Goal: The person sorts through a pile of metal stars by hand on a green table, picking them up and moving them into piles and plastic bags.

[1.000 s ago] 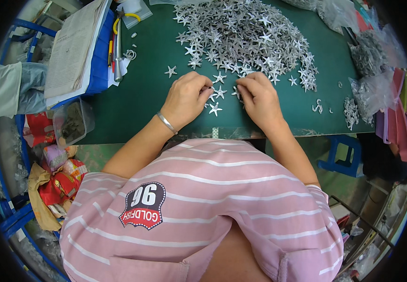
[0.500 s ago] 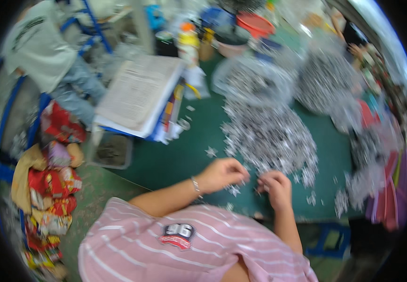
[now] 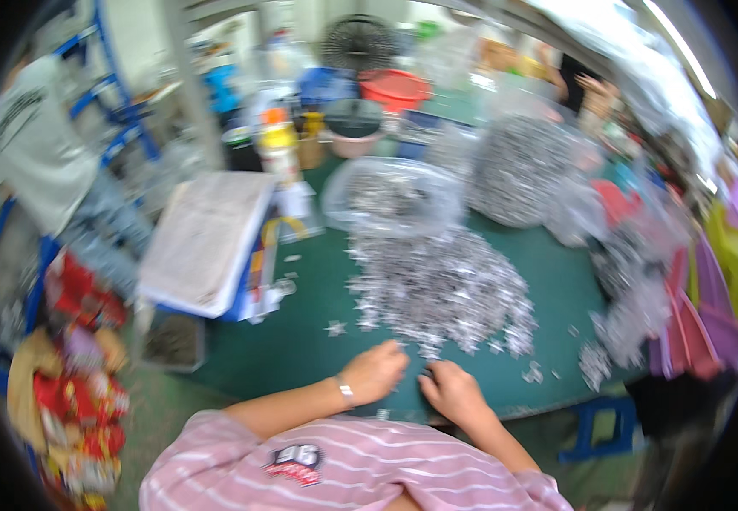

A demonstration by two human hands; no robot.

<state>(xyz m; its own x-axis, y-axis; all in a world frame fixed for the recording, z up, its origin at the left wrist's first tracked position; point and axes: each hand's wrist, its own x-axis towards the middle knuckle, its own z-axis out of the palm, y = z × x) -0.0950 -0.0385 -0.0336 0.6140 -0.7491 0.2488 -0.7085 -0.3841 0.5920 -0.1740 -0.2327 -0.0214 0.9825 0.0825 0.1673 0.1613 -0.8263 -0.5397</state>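
A loose heap of silver star-shaped pieces (image 3: 446, 294) is spread over the green table in front of me. My left hand (image 3: 375, 373) is at the heap's near edge, fingers curled closed. Close beside it, my right hand (image 3: 454, 392) is also closed, with thumb and forefinger drawn together toward the left hand. Whatever small thing either hand pinches is hidden or blurred. One single star (image 3: 336, 328) lies apart, beyond and left of my left hand. At the heap's far end sits a clear plastic-lined tub (image 3: 394, 198) holding more silver pieces.
A large clear bag of silver pieces (image 3: 518, 170) stands at the back right. Papers on a blue folder (image 3: 207, 243) lie left, above a small clear box (image 3: 173, 341). Smaller bags (image 3: 633, 298) crowd the right edge. A blue stool (image 3: 599, 430) is below. Another person (image 3: 45, 153) is at far left.
The whole view has tilted up, so the table and heap sit lower and further left. My left fingers, looser before, are now more curled. Both hands remain close together near the heap.
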